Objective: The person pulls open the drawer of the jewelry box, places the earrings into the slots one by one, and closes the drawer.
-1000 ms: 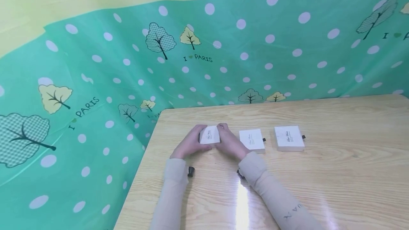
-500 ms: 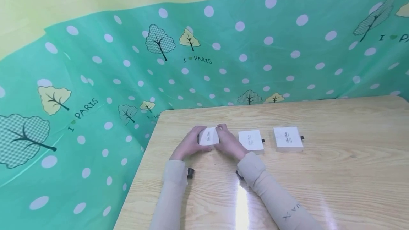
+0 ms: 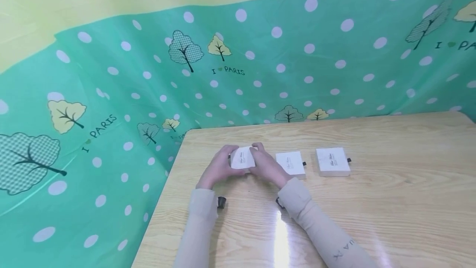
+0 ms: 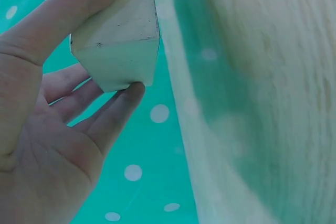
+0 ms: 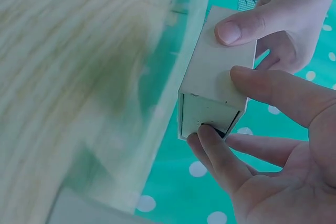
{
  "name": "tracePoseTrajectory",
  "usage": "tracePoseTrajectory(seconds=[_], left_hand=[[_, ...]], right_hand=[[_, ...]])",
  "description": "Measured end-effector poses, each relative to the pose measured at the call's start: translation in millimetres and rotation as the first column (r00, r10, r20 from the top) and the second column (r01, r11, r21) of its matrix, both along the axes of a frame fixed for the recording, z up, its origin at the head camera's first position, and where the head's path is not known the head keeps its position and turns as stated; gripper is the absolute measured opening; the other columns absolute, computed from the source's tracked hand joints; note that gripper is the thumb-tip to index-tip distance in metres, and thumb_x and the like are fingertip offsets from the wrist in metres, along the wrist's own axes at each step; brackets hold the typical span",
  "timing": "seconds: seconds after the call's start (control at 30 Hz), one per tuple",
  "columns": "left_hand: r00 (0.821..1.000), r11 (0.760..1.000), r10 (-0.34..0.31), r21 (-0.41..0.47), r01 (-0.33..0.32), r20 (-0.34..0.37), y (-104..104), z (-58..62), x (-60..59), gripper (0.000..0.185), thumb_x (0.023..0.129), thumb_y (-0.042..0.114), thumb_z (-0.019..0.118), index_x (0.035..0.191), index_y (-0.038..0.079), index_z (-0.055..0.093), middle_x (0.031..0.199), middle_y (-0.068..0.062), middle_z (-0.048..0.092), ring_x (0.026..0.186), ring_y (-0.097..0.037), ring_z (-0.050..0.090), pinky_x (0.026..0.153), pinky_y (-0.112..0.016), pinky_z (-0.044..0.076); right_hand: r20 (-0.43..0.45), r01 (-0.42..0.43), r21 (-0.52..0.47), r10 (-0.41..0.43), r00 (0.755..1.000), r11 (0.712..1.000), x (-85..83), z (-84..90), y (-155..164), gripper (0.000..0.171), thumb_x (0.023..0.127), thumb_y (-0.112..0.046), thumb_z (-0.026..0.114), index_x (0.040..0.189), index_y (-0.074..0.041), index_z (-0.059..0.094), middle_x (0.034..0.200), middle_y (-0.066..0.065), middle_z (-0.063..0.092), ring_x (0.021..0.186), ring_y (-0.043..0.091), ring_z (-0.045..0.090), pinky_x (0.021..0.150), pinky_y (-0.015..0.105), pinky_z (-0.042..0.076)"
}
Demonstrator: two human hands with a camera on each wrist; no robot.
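Both hands hold one small white box [image 3: 243, 158] just above the wooden table [image 3: 372, 218], near its left end. My left hand [image 3: 225, 163] grips the box's left side, thumb on top and fingers under it [image 4: 116, 40]. My right hand [image 3: 257, 161] grips the right side. In the right wrist view its thumb lies on the box's top face [image 5: 215, 85] and a fingertip [image 5: 209, 132] touches a dark tab at the box's end. The box's contents are hidden.
Two more white boxes with black side tabs lie flat to the right, one close [image 3: 291, 163], one farther [image 3: 332, 161]. A green dotted cloth [image 3: 111, 106] with tree prints hangs behind and left of the table edge.
Both hands keep hold of the same box in nearly the same spot. Only the head view has shifted a little.
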State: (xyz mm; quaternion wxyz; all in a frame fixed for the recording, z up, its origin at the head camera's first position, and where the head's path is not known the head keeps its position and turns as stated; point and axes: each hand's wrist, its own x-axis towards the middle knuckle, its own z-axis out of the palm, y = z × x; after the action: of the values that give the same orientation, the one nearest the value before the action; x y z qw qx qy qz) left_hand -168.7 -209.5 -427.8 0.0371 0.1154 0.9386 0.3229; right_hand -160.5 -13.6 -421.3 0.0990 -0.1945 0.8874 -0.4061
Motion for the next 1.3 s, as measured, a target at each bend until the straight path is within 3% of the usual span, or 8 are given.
tracePoseTrajectory(seconds=[0.33, 0.73, 0.93, 1.3], left_hand=[[0.999, 1.0, -0.013, -0.003, 0.013, -0.032, 12, 7.8, 7.5, 0.08, 0.062, 0.02, 0.094, 0.132, 0.009, 0.058, 0.13, -0.006, 0.06, 0.119, -0.024, 0.056, 0.106, -0.044, 0.045], [0.995, 0.998, -0.055, -0.006, 0.055, -0.081, 28, 18.5, 16.3, 0.078, 0.064, 0.022, 0.094, 0.131, 0.011, 0.058, 0.127, -0.002, 0.059, 0.115, -0.02, 0.057, 0.101, -0.039, 0.048], [0.991, 0.996, -0.084, -0.007, 0.084, -0.107, 38, 25.9, 22.7, 0.077, 0.063, 0.024, 0.095, 0.13, 0.014, 0.059, 0.125, 0.001, 0.059, 0.114, -0.018, 0.057, 0.099, -0.036, 0.049], [0.976, 0.988, -0.147, -0.066, 0.138, -0.16, 58, 36.8, 34.1, 0.079, 0.064, 0.03, 0.094, 0.132, 0.009, 0.059, 0.126, -0.003, 0.061, 0.112, -0.018, 0.058, 0.096, -0.036, 0.051]], right_hand=[[-0.022, 0.017, -0.016, -0.017, 1.0, 1.0, 9.9, 8.3, 12, 0.064, 0.084, -0.004, 0.075, 0.142, 0.001, 0.049, 0.156, 0.019, 0.03, 0.119, 0.033, 0.059, 0.097, 0.038, 0.053], [-0.133, -0.028, -0.044, 0.022, 0.991, 0.999, 21.6, 17.4, 37, 0.058, 0.085, -0.005, 0.075, 0.138, 0.003, 0.053, 0.151, 0.026, 0.034, 0.117, 0.036, 0.059, 0.095, 0.043, 0.054], [-0.192, -0.046, -0.066, 0.032, 0.981, 0.997, 28.4, 20.1, 51, 0.06, 0.082, -0.004, 0.076, 0.136, 0.005, 0.053, 0.149, 0.028, 0.035, 0.118, 0.037, 0.059, 0.097, 0.045, 0.053], [-0.22, -0.072, -0.12, 0.044, 0.975, 0.99, 41.6, 23.8, 80, 0.061, 0.081, -0.003, 0.078, 0.136, 0.005, 0.053, 0.148, 0.029, 0.035, 0.114, 0.038, 0.063, 0.095, 0.042, 0.054]])
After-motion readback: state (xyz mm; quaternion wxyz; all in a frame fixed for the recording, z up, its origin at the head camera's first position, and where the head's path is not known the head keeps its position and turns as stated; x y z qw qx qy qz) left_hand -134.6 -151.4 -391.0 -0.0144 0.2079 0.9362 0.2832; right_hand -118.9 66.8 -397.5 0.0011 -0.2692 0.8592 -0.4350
